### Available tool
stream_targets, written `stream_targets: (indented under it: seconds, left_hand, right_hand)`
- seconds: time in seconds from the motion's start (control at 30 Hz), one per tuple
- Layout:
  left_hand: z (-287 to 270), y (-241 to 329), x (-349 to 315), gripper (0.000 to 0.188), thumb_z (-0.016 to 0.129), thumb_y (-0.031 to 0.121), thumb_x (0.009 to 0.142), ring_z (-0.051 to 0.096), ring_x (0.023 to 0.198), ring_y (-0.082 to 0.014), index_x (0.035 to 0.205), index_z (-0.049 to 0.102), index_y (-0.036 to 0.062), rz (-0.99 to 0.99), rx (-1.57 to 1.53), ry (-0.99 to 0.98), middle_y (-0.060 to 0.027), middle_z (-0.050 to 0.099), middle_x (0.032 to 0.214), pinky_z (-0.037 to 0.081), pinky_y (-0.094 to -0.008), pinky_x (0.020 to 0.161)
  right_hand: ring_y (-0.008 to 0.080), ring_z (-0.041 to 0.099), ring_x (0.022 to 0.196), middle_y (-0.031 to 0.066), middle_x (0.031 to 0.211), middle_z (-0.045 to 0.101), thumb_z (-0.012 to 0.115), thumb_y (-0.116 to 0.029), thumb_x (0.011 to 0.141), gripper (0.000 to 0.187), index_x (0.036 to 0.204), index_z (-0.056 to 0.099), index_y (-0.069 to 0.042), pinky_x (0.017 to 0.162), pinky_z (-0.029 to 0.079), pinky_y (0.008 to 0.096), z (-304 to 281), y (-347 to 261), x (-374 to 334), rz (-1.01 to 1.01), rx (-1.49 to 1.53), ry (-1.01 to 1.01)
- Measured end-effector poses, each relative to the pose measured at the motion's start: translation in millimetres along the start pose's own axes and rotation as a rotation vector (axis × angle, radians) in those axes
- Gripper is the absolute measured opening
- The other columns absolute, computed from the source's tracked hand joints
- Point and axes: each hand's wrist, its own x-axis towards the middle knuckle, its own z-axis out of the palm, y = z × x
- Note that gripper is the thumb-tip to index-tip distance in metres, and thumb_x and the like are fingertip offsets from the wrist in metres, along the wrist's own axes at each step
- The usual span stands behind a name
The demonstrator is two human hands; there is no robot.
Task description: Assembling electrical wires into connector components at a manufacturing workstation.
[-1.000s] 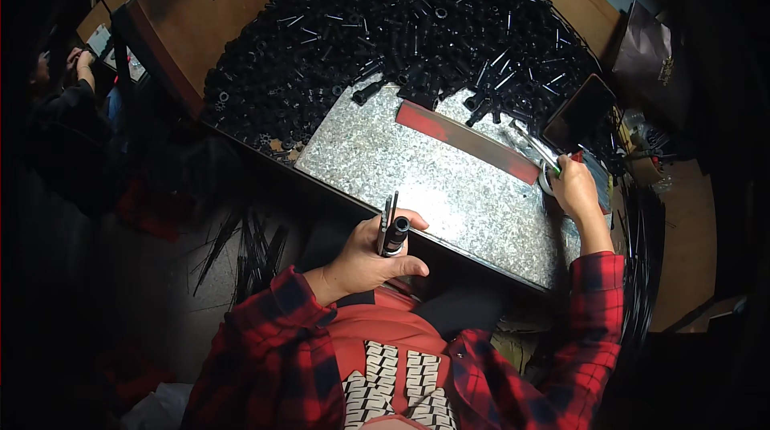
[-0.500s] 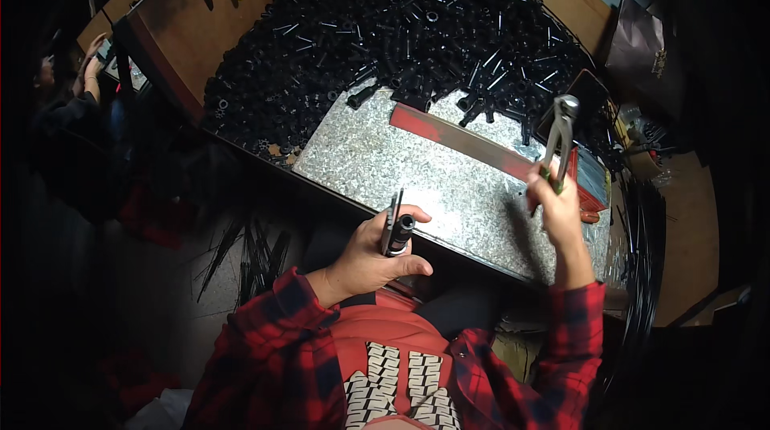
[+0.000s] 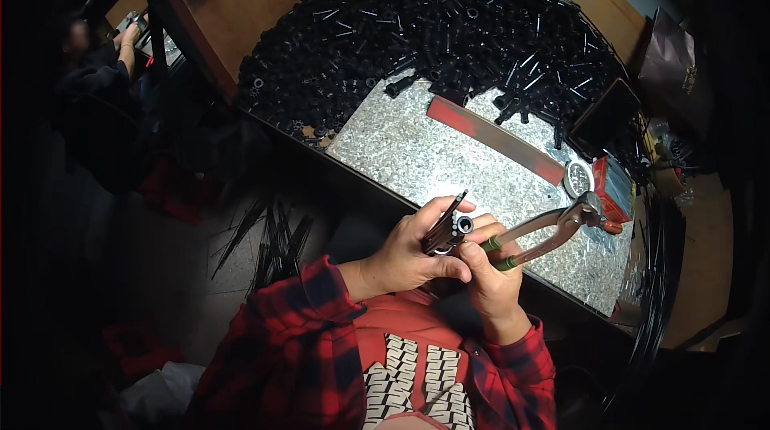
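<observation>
Over the near edge of the worktop, my left hand is closed around a short black tube with its open end up. A thin dark strip stands beside the tube in the same grip. My right hand grips pincers by their green handles, the metal jaws pointing up and to the right. The right thumb and fingertips come up against the tube, beside the left fingers. Whether they pinch something small there is hidden.
A speckled board carries a red-brown bar, a round dish and a red box. Behind is a heap of black parts. Black strips hang at the right. Another person works at far left.
My right hand has brought the pincers down and left from above the board to my left hand, tipping them to the right. The round dish has come into sight. The whole view has shifted.
</observation>
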Motion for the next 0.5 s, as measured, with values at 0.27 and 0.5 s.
stream_targets:
  seconds: [0.27, 0.5]
  left_hand:
    - [-0.4, 2.2, -4.3, 0.092, 0.08, 0.047, 0.06, 0.05, 0.073, -0.0044, 0.127, 0.04, -0.0012, -0.046, -0.043, 0.025, 0.0021, 0.055, 0.082, 0.043, -0.0197, 0.065]
    - [-1.0, 5.2, -3.4, 0.093, 0.081, 0.047, 0.059, 0.049, 0.07, -0.0034, 0.126, 0.04, -0.0023, -0.031, -0.062, 0.036, 0.0034, 0.055, 0.077, 0.041, -0.019, 0.063]
  right_hand:
    - [0.0133, 0.053, 0.085, 0.0082, 0.093, 0.055, 0.058, 0.001, 0.087, 0.005, 0.091, 0.056, 0.001, 0.077, 0.043, 0.0257, 8.5, 4.1, -2.2, -0.017, -0.041, 0.021]
    - [0.0128, 0.053, 0.084, 0.0078, 0.092, 0.055, 0.057, 0.0, 0.086, 0.004, 0.09, 0.055, 0.0, 0.077, 0.043, 0.0259, 12.8, 6.6, -3.8, -0.001, -0.061, 0.046]
